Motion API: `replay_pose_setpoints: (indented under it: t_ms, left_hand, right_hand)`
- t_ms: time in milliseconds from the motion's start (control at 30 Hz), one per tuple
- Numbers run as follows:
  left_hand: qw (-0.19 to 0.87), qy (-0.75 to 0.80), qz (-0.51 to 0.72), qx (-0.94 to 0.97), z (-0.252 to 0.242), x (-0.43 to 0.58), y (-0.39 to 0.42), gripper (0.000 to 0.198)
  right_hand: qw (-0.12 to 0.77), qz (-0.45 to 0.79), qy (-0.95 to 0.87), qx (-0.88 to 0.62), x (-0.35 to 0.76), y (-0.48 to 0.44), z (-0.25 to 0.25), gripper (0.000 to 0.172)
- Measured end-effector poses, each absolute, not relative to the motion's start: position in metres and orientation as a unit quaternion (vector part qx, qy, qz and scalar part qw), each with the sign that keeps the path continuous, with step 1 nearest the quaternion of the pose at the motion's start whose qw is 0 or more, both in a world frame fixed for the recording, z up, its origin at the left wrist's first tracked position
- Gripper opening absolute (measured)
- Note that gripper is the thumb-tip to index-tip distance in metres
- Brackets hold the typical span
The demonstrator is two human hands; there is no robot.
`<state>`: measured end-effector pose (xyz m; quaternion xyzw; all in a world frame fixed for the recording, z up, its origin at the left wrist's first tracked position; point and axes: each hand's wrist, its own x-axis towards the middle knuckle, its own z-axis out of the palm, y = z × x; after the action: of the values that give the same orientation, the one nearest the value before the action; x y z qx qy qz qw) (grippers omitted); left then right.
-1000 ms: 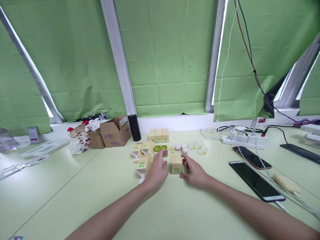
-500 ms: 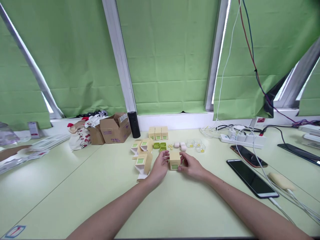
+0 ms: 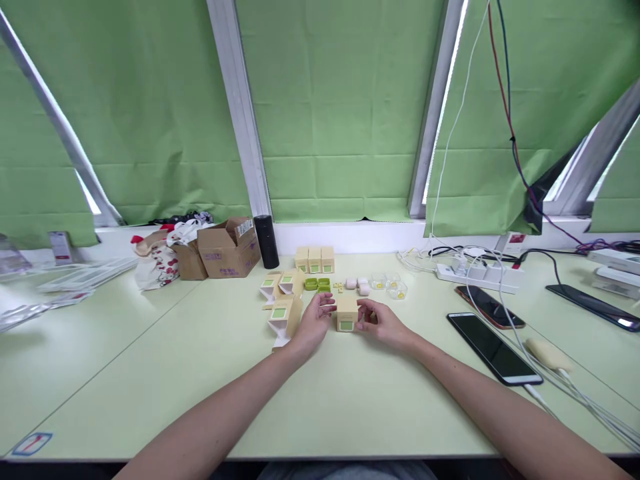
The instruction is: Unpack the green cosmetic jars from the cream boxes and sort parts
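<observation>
A small tan box (image 3: 347,314) with a green square label stands on the pale green table (image 3: 150,373). My left hand (image 3: 314,322) grips its left side and my right hand (image 3: 384,323) grips its right side, fingers curled on it. Left of my left hand lie three open, unfolded tan boxes (image 3: 281,299). Behind stand three closed tan boxes (image 3: 315,259) in a row. Two green cases (image 3: 317,284), small yellow pieces (image 3: 339,287), pinkish-white cases (image 3: 359,285) and clear plastic shells (image 3: 391,284) lie between them and my hands.
A black cylinder (image 3: 267,241) and brown cartons (image 3: 220,248) stand back left beside a printed bag (image 3: 157,265). Two phones (image 3: 493,347) lie right, with a white power strip (image 3: 477,275) and cables. Clear packets (image 3: 60,287) lie far left. Green blinds hang behind.
My left hand left the green cases and came to the tan box's left side; my right hand closed on its right side. The camera tilted up slightly. Another person's hand showed briefly at far left.
</observation>
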<state>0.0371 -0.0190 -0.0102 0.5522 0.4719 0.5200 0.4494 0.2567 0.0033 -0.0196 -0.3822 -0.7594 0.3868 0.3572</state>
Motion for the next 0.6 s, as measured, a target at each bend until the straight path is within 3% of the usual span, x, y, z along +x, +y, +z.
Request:
replay_pose_setpoints:
  t_ms: [133,600]
  left_hand:
    - [0.438,0.474,0.52,0.56,-0.0091,0.038,-0.0214,0.046]
    - [0.348,0.509,0.502,0.607,-0.0058,0.0333,-0.028,0.036]
  right_hand:
    - [0.386,0.388,-0.745,-0.382,0.2568,0.0059,-0.0231,0.052]
    - [0.453,0.344,-0.713,-0.41,0.2552,0.0014,-0.0177,0.036]
